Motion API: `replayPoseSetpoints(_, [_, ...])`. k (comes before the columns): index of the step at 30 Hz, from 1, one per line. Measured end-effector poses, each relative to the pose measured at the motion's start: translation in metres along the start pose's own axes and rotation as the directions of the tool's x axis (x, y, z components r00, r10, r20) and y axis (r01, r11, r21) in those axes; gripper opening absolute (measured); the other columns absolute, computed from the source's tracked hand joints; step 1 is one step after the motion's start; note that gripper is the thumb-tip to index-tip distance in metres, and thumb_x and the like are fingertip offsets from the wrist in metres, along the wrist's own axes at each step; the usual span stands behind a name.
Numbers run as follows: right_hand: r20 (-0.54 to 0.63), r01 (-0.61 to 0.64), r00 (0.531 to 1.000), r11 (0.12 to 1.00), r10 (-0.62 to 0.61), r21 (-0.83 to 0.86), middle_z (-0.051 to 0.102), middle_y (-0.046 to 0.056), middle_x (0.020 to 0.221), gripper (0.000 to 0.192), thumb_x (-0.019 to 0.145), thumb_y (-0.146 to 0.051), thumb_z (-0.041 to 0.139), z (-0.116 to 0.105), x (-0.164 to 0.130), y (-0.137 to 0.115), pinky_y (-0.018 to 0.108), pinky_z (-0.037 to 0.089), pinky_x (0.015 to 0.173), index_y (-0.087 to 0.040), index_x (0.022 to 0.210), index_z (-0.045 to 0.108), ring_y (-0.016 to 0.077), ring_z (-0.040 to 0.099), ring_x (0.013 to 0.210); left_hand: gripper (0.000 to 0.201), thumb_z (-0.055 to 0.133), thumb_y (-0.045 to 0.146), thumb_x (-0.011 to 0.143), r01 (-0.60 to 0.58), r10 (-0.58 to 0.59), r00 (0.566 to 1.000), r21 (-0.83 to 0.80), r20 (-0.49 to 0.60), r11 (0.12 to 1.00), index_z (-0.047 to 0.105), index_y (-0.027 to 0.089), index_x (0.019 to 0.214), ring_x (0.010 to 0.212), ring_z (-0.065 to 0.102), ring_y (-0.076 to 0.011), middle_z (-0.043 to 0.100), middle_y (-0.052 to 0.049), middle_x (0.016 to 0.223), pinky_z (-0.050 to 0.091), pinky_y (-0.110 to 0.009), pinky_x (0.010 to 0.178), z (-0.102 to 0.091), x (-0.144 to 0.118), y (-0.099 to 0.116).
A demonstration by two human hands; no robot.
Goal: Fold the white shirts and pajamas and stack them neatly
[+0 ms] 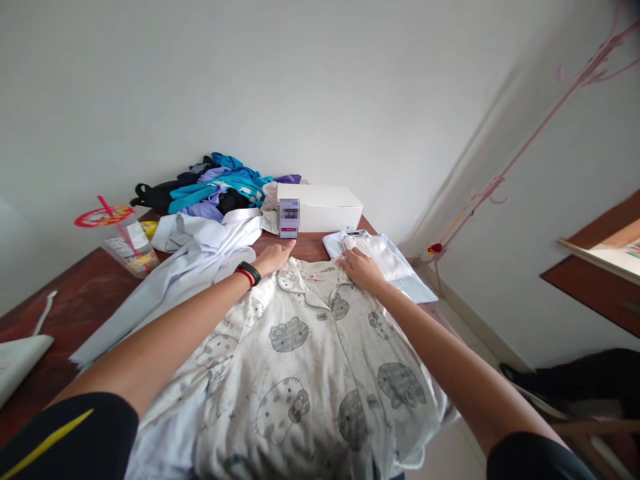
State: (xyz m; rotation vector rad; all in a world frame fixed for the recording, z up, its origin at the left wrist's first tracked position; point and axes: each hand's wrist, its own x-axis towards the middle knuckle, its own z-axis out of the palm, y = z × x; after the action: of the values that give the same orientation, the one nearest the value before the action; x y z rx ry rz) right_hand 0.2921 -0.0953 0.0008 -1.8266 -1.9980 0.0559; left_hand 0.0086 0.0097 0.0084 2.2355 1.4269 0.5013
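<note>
On the reddish-brown table point(100, 287), a pale object point(20, 367) is cut off at left, followed by a clear cup point(133, 247), a tangled clothes heap point(220, 187) and a wrinkled white garment point(200, 240). Near a phone point(289, 217) with blurred screen, the left hand point(273, 259), index finger extended, is laid at the collar of a soft cat-printed shirt point(305, 347), spread centrally before a boxy carton point(333, 207), its lower edge partly cut off. At its other shoulder, the right hand point(361, 268) is seen half curled beside folded clothes point(400, 257); whether cloth is gripped by either cannot be told.

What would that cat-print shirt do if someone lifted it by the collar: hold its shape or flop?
The cat-print shirt would probably flop, since its cloth lies in soft, uneven creases. Its fabric looks thin, so it is likely light for its spread.
</note>
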Motion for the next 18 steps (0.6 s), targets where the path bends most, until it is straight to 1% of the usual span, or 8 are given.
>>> replayPoseSetpoints(2, [-0.075,-0.001,0.997,0.999,0.005,0.051,0.064,0.015,0.130,0.042,0.105,-0.050,0.044,-0.012,-0.008,0.005,0.038,0.048,0.084,-0.021,0.128,0.064,0.0280,0.069,0.096,0.049,0.038,0.055,0.102,0.000,0.001,0.999,0.031,-0.037,1.000,0.067,0.017,0.087,0.087,0.069,-0.0296,0.071,-0.013,0.080,0.047,-0.035,0.082,-0.015,-0.013,-0.004])
replayPoseSetpoints(5, [-0.176,-0.033,0.983,0.989,0.058,0.143,0.065,0.014,0.128,0.043,0.104,-0.051,0.044,-0.036,-0.032,0.026,0.038,0.051,0.083,-0.020,0.125,0.065,0.0265,0.070,0.098,0.033,0.054,0.047,0.096,-0.097,0.103,0.993,0.096,-0.059,0.991,0.067,0.018,0.102,0.097,0.068,-0.0279,0.073,-0.012,0.102,0.048,-0.034,0.087,-0.042,-0.045,0.000])
replayPoseSetpoints(7, [-0.169,-0.065,0.982,0.989,0.087,0.136,0.068,0.014,0.121,0.041,0.102,-0.050,0.046,-0.051,-0.059,0.046,0.038,0.051,0.081,-0.019,0.119,0.067,0.0267,0.070,0.096,0.033,0.055,0.047,0.096,-0.208,0.212,0.977,0.119,-0.016,0.971,0.067,0.019,0.109,0.105,0.066,-0.0274,0.071,-0.012,0.113,0.048,-0.034,0.092,-0.052,-0.072,0.012])
replayPoseSetpoints(9, [-0.108,-0.104,0.988,0.993,0.109,0.050,0.072,0.012,0.105,0.037,0.100,-0.048,0.048,-0.062,-0.093,0.065,0.039,0.050,0.081,-0.019,0.107,0.070,0.0274,0.070,0.091,0.036,0.052,0.048,0.098,-0.317,0.311,0.947,0.079,0.081,0.945,0.067,0.019,0.115,0.110,0.066,-0.0278,0.071,-0.012,0.117,0.047,-0.035,0.097,-0.050,-0.100,0.034])
replayPoseSetpoints(11, [-0.028,-0.187,0.982,0.982,0.187,-0.013,0.074,0.010,0.095,0.036,0.097,-0.050,0.049,-0.071,-0.129,0.081,0.039,0.049,0.077,-0.020,0.098,0.070,0.0270,0.069,0.085,0.039,0.052,0.049,0.100,-0.435,0.424,0.882,0.007,0.204,0.901,0.067,0.020,0.121,0.117,0.064,-0.0290,0.070,-0.012,0.125,0.046,-0.036,0.102,-0.036,-0.125,0.061])
replayPoseSetpoints(14, [0.151,-0.293,0.944,0.956,0.294,-0.027,0.075,0.008,0.086,0.044,0.090,-0.062,0.056,-0.083,-0.177,0.096,0.037,0.048,0.071,-0.021,0.095,0.072,0.0263,0.068,0.076,0.042,0.055,0.049,0.100,-0.586,0.563,0.745,-0.052,0.359,0.809,0.064,0.021,0.131,0.118,0.066,-0.0283,0.067,-0.011,0.131,0.048,-0.036,0.104,0.001,-0.149,0.104])
replayPoseSetpoints(16, [0.238,-0.348,0.908,0.937,0.346,-0.033,0.075,0.007,0.082,0.051,0.078,-0.069,0.065,-0.089,-0.203,0.103,0.036,0.049,0.068,-0.021,0.094,0.072,0.0264,0.068,0.073,0.046,0.056,0.049,0.100,-0.675,0.629,0.669,-0.030,0.396,0.737,0.062,0.020,0.135,0.121,0.065,-0.0301,0.064,-0.014,0.138,0.048,-0.039,0.105,0.030,-0.155,0.127])
replayPoseSetpoints(18, [0.267,-0.385,0.885,0.922,0.382,-0.040,0.075,0.006,0.077,0.054,0.071,-0.072,0.070,-0.093,-0.224,0.108,0.034,0.048,0.065,-0.022,0.091,0.073,0.0258,0.068,0.070,0.050,0.055,0.049,0.101,-0.746,0.689,0.625,0.020,0.367,0.666,0.061,0.016,0.138,0.136,0.055,-0.0350,0.056,-0.019,0.150,0.043,-0.046,0.113,0.059,-0.155,0.141])
